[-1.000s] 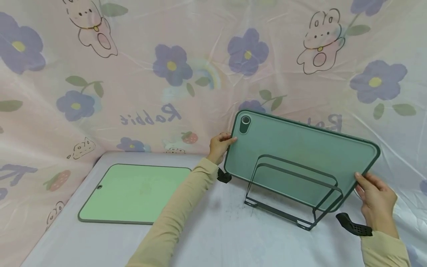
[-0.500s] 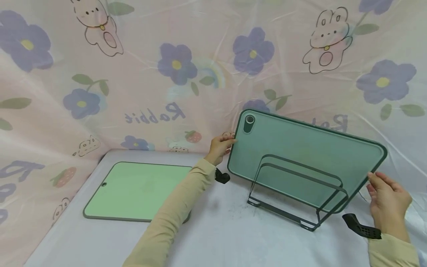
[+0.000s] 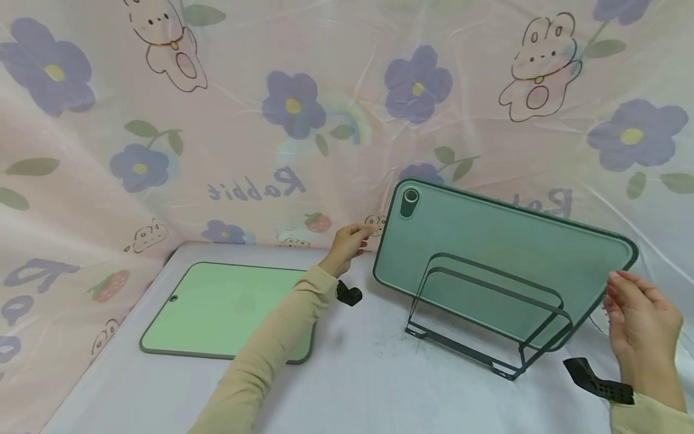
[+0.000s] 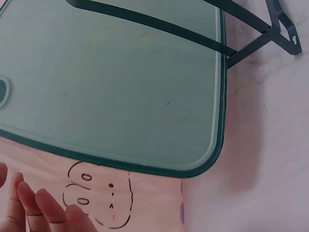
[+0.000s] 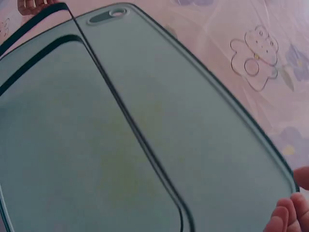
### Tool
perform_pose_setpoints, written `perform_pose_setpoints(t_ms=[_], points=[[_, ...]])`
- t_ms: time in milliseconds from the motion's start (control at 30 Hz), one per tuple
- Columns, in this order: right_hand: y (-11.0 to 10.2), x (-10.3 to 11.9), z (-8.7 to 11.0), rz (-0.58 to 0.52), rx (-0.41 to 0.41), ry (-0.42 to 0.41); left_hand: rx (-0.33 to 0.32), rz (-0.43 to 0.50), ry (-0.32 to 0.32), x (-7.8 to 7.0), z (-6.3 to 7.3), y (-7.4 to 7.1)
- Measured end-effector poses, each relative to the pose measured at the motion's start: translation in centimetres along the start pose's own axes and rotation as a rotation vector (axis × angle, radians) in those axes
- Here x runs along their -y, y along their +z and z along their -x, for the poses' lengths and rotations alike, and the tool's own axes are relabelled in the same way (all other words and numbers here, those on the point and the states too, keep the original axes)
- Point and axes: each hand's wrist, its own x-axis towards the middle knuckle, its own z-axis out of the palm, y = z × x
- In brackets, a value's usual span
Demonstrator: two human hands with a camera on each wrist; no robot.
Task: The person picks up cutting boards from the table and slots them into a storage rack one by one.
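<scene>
A dark-rimmed, translucent green board (image 3: pixel 504 229), apparently a cutting board with a grip hole at its upper left corner, leans on edge in a dark metal wire rack (image 3: pixel 450 346). My left hand (image 3: pixel 345 247) is off the board's left edge, fingers loosely bent; in the left wrist view the fingertips (image 4: pixel 48 205) show below its rim. My right hand (image 3: pixel 645 319) is at the board's right edge. There, in the right wrist view, thumb and fingertips (image 5: pixel 285 212) are spread apart right at the corner, with no firm grip showing.
A second, light green board (image 3: pixel 217 313) with a grey rim lies flat on the white-covered table (image 3: pixel 368 392) at the left, partly behind my left forearm. A patterned cloth (image 3: pixel 336 60) hangs close behind the table and along its left side.
My left hand has let go of the board's left edge and drawn back leftward. My right hand has loosened and shifted outward along the right edge. The board stays in the rack.
</scene>
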Motion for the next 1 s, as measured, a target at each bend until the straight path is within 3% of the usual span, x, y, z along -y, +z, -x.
perform_pose_setpoints(t_ms=[167, 567, 1000], points=[[1.3, 0.0, 1.4, -0.007, 0.095, -0.017, 0.002, -0.052, 0.008, -0.2, 0.6, -1.2], [4.9, -1.9, 3.8, -0.047, 0.420, 0.002, 0.014, -0.117, 0.014, -1.3, 1.9, -4.6], [8.6, -4.9, 6.6, 0.254, 0.650, 0.004, 0.022, -0.252, 0.075, -2.5, 3.5, -8.7]])
